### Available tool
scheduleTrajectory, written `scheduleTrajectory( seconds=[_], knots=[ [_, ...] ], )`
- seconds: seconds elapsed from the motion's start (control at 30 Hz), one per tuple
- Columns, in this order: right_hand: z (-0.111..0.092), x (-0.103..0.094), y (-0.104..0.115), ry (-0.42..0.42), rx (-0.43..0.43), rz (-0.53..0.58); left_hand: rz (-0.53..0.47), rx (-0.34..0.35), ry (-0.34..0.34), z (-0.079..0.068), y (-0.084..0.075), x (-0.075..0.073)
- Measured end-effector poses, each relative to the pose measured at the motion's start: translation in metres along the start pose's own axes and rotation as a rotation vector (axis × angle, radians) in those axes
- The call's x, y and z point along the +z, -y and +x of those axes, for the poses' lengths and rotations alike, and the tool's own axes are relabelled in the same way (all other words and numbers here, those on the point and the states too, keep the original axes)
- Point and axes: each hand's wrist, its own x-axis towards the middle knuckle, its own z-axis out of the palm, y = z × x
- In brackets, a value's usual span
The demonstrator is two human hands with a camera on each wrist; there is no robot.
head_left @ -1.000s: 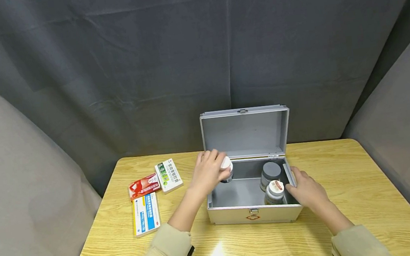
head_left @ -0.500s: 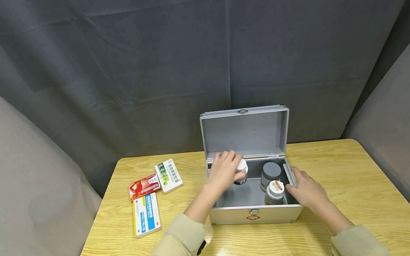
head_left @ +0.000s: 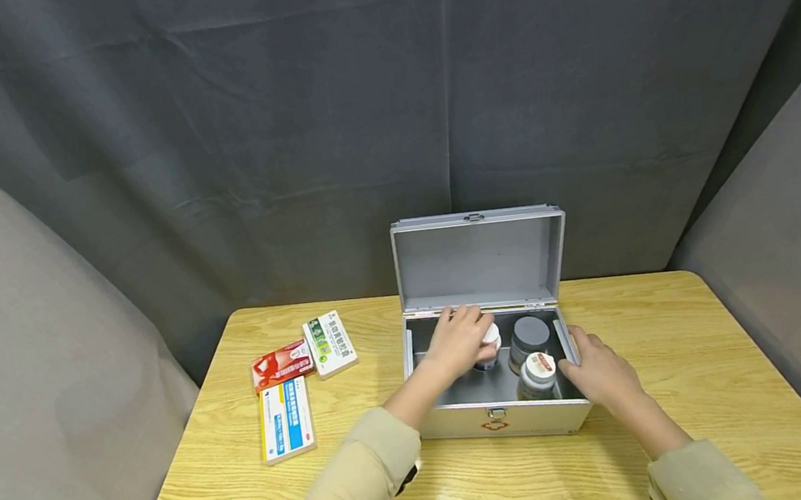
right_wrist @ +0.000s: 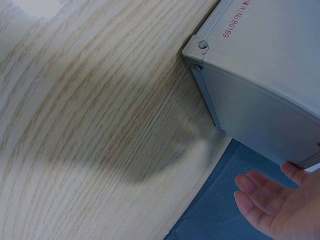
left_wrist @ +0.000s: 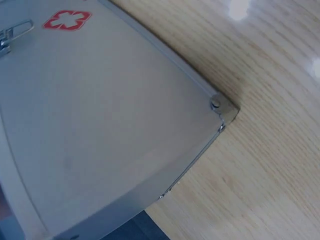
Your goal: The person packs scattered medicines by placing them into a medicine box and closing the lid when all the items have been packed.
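Observation:
An aluminium medicine case [head_left: 455,422] stands on the table with its lid raised, a red cross emblem on its front. Inside it, my left hand [head_left: 457,342] grips a white-capped pill bottle [head_left: 491,336] from above, fingers curled round the cap. To the right of that bottle are a grey-lidded jar [head_left: 530,334] and another white-capped bottle [head_left: 536,374]. My right hand [head_left: 602,369] holds the case's right wall, thumb over the rim, one fingertip against the outer side in the right wrist view. The left wrist view shows the case front [left_wrist: 100,115]; the left fingers are hidden there.
Left of the case lie three flat medicine boxes: a green-and-white box [head_left: 330,343], a red box [head_left: 282,365] and a blue-and-white box [head_left: 286,419]. The wooden table [head_left: 198,483] ends at a dark curtain [head_left: 285,132] behind.
My left hand has carried the white-capped bottle rightward and lower into the case, toward the other two containers. The right hand and the case have stayed in place.

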Motion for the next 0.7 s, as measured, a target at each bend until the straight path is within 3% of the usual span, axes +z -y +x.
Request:
scheduleTrajectory(
  seconds=[0.33,0.7],
  knots=[
    [-0.001,-0.001,0.0,0.0,0.001,0.002,0.007,0.019,0.05,0.008,-0.012,0.011],
    [0.0,0.0,0.0,-0.005,-0.001,0.007,0.066,-0.008,0.039,0.013,-0.019,0.02]
  ],
)
